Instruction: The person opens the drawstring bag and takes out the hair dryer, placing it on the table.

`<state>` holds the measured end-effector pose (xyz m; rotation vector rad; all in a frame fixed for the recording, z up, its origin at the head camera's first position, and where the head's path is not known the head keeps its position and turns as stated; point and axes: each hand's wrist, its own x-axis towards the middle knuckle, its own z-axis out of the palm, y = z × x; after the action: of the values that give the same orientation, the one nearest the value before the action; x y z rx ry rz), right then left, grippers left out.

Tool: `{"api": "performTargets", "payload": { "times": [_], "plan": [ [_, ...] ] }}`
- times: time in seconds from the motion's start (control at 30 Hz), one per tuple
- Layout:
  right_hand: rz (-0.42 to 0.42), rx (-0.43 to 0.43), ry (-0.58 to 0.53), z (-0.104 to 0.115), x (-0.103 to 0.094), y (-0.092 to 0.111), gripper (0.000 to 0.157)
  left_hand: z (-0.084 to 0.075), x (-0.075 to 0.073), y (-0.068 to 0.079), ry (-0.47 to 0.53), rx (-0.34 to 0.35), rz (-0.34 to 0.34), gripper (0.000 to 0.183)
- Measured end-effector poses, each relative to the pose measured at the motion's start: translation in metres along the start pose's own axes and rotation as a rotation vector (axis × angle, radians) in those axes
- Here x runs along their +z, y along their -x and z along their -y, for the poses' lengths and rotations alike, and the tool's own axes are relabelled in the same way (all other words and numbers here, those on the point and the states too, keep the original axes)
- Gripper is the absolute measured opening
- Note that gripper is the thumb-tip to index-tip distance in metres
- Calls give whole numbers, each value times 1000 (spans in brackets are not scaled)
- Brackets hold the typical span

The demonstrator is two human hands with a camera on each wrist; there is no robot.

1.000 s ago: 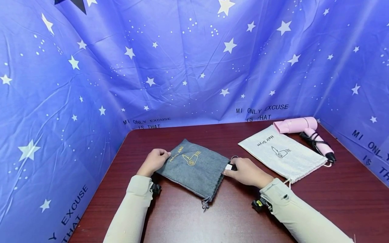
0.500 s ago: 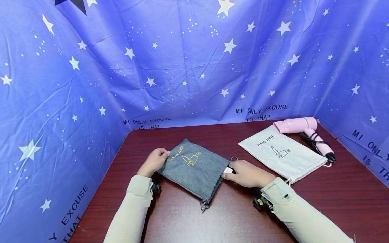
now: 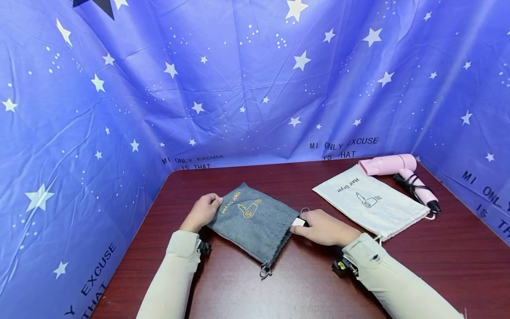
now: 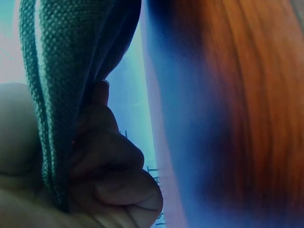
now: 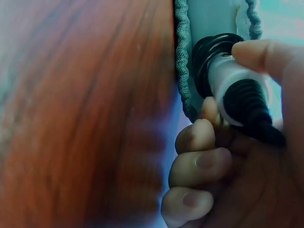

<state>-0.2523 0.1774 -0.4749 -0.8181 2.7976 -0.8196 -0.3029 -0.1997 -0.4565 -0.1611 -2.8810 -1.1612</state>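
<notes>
A dark grey drawstring bag (image 3: pixel 259 230) with a yellow "Hair Dryer" print is held across the middle of the table. My left hand (image 3: pixel 202 212) pinches its closed end between thumb and curled fingers; the left wrist view shows the folded cloth (image 4: pixel 57 95) in that grip. At the mouth, my right hand (image 3: pixel 326 228) grips the white handle end of a hair dryer (image 3: pixel 298 222). Black cord (image 5: pixel 204 61) is wound round this handle in the right wrist view. The dryer's front part is hidden inside the bag.
To the right a white drawstring bag (image 3: pixel 358 208) lies flat on the dark red wooden table (image 3: pixel 303 283). A pink hair dryer (image 3: pixel 390 165) with its cord wound round the handle lies by its far edge. Blue star-printed cloth (image 3: pixel 255 88) surrounds the table.
The right hand and dryer handle have shifted slightly down and left. The grey bag's near mouth corner has swung a little left. The left hand keeps its hold almost unmoved.
</notes>
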Motion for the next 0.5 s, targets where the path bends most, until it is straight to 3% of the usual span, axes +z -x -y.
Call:
{"api": "performTargets", "payload": {
  "times": [0.5],
  "plan": [
    [-49, -12, 113, 7, 0, 1, 38, 1, 0, -1, -7, -4, -5, 26]
  ]
}}
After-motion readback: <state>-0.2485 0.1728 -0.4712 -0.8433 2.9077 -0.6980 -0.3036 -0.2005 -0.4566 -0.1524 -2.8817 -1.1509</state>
